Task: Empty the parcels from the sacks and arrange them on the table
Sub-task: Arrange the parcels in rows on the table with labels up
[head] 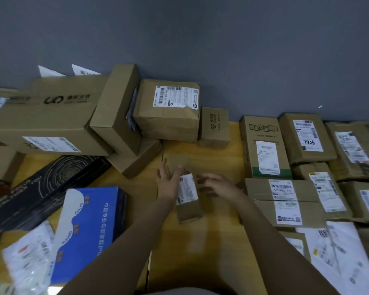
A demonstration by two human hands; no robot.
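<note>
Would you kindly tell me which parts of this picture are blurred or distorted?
Head view: the left hand, right hand and small box between them are motion-blurred; the labelled box by the wall is sharper; edges smear and bend.

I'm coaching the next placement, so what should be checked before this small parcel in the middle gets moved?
1. Left hand on parcel: ok, fingers against its left side.
2. Right hand grip: cannot tell, blurred beside the parcel.
3. Label facing up: ok.
4. Bare table beyond the parcel: ok, a gap between the stacks.
5. Tall box at left stable: not ok, it stands tilted.
6. Sacks emptied: cannot tell, none in view.
</note>
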